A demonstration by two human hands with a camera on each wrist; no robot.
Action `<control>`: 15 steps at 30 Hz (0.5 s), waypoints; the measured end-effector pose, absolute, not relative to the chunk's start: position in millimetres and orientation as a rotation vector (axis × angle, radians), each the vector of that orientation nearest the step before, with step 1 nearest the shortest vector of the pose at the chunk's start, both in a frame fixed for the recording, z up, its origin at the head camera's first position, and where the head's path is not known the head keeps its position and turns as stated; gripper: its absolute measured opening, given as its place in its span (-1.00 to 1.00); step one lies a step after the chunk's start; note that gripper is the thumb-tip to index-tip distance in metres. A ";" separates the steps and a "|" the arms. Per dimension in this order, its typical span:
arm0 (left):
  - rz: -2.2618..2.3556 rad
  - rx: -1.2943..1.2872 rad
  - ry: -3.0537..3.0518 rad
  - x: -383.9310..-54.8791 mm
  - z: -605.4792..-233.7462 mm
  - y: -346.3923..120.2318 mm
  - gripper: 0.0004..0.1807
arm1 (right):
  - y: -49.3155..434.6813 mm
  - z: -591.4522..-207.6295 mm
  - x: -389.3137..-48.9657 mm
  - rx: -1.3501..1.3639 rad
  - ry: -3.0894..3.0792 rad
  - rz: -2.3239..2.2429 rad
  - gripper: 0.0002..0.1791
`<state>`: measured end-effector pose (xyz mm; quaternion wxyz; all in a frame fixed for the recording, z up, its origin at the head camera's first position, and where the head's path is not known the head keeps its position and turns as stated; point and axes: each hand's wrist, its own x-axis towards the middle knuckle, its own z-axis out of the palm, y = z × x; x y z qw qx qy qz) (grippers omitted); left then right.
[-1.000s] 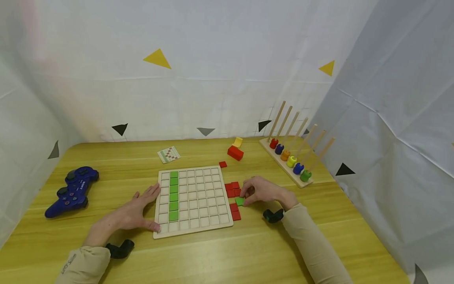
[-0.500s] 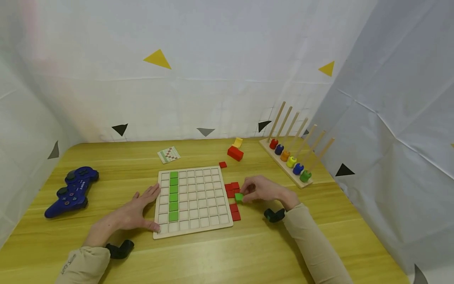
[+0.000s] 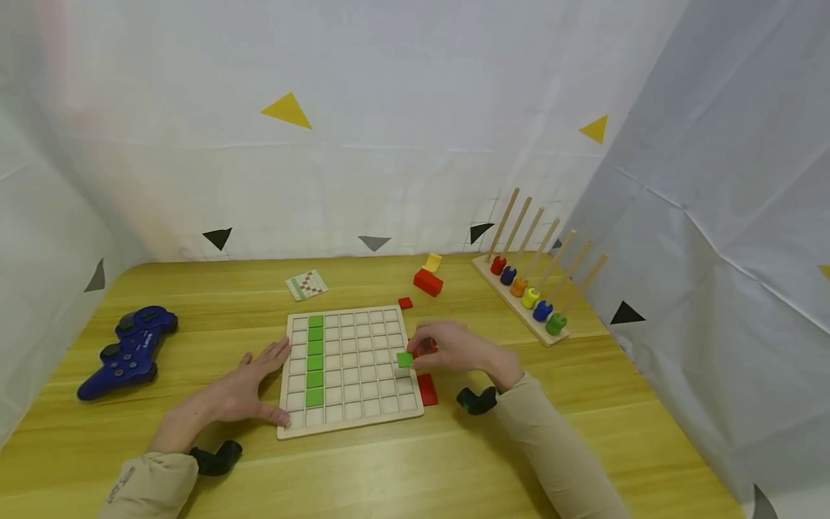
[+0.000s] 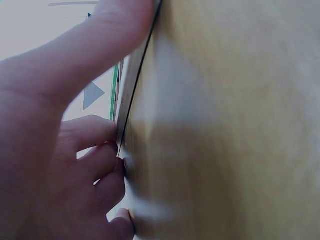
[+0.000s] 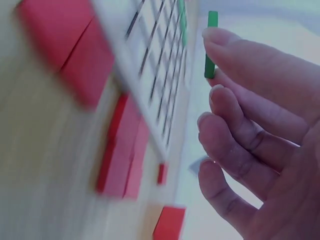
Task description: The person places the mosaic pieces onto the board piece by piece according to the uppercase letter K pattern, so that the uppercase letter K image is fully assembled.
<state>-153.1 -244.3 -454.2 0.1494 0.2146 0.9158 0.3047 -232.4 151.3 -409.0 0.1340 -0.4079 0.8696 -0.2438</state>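
Note:
A wooden grid board (image 3: 351,427) lies on the table with a column of green tiles (image 3: 315,363) in its second column from the left. My left hand (image 3: 236,393) rests along the board's left edge, fingers and thumb spread and touching it. Between thumb and fingertip my right hand (image 3: 457,349) pinches a green tile (image 3: 405,360), raised over the board's right side. In the right wrist view the pinched tile (image 5: 211,47) shows edge-on, apart from the board. Red tiles (image 3: 427,390) lie along the board's right edge, some hidden under the right hand.
Behind the board lie a small pattern card (image 3: 307,285), a single red tile (image 3: 405,303), a red block (image 3: 428,282) and a yellow piece (image 3: 432,262). A blue game controller (image 3: 129,353) sits at left. A peg stand (image 3: 521,303) with coloured beads stands at back right.
My right hand has lifted the green tile from beside the red tiles and carried it left over the board's right side. The left hand stays at the board's edge.

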 end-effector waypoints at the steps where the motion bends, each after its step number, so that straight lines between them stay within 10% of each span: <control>1: 0.876 0.618 2.633 -153.1 -454.3 -244.4 0.37 | 146.2 -408.0 -231.3 -1.202 2.526 -0.692 -0.80; 15: 0.897 0.622 2.621 -152.6 -453.8 -244.6 0.37 | 68.9 -398.0 -216.7 -1.365 2.481 -0.530 -0.77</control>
